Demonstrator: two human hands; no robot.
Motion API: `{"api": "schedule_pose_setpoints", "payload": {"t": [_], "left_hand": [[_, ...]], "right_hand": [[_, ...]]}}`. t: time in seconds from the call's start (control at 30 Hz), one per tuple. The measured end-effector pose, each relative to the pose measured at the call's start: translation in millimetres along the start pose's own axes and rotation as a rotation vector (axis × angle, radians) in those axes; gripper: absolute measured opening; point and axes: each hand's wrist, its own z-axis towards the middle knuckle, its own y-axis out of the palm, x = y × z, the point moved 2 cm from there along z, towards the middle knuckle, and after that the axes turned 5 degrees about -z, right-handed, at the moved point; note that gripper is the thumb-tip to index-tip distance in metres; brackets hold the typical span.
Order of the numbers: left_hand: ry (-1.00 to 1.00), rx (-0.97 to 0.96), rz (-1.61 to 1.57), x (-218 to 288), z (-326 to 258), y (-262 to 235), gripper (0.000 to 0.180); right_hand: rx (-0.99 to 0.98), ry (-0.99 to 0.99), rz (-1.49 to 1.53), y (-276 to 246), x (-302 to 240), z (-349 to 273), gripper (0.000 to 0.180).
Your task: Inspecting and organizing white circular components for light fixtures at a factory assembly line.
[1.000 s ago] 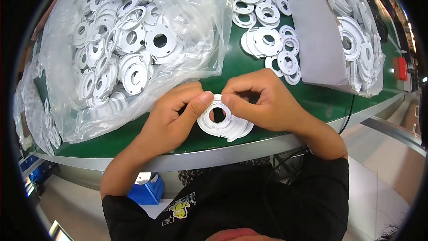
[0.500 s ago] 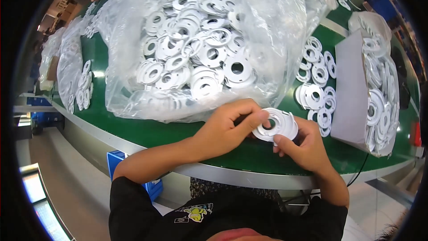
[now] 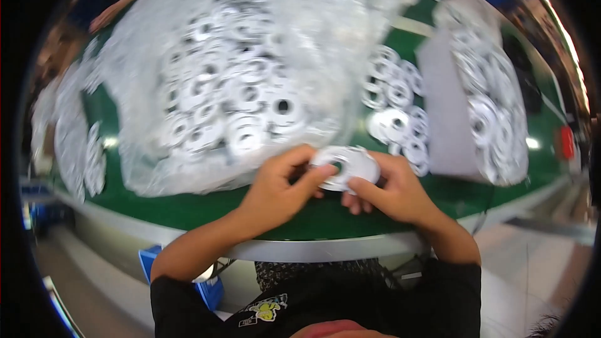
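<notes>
A white plastic ring-shaped part [image 3: 358, 164] with a round hole is held between my two hands, just above the table's near edge. My left hand [image 3: 278, 184] grips its left side, the thumb lying over the face by the hole. On the right side my right hand [image 3: 394, 188] pinches it, thumb on top and fingers curled beneath. Behind my hands lies a large clear plastic bag [image 3: 134, 156] full of similar white ring parts [image 3: 247, 141]. Motion blur smears fine detail on the held part.
Loose white rings [image 3: 395, 124] lie in a group right of the bag. Beyond them stands a box [image 3: 441, 112] filled with more rings. Other bagged parts [image 3: 69, 138] sit at far left on the green table [image 3: 300, 222]. Another person's arm [image 3: 122, 3] reaches in at upper left.
The view has turned, so the table, bag and box appear shifted left. Both hands still hold the white ring part, with nearly the same grip.
</notes>
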Motion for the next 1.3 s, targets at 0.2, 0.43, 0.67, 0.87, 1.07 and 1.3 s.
{"api": "schedule_pose_setpoints", "payload": {"t": [0.2, 0.43, 0.67, 0.87, 1.07, 1.3], "left_hand": [[0.020, 0.065, 0.059, 10, 3, -2, 0.021], [0.085, 0.091, 0.084, 5, 2, -4, 0.029], [0.117, -0.064, -0.017, 2, 6, -2, 0.048], [0.044, 0.006, 0.032, 2, 4, -5, 0.034], [0.162, -0.094, 0.171, 2, -2, 5, 0.012], [1.215, 0.021, 0.676, 46, -17, -10, 0.026]], "right_hand": [[-0.045, -0.042, 0.161, -5, -3, -3, 0.050], [0.079, -0.340, -0.330, -5, -4, -4, 0.067], [1.141, -1.043, -0.945, -52, -41, -51, 0.068], [1.722, -0.861, -1.205, -64, -55, -60, 0.064], [0.702, -1.100, -1.032, -42, -20, -50, 0.050], [0.710, -0.401, -1.580, -20, 8, 13, 0.043]]}}
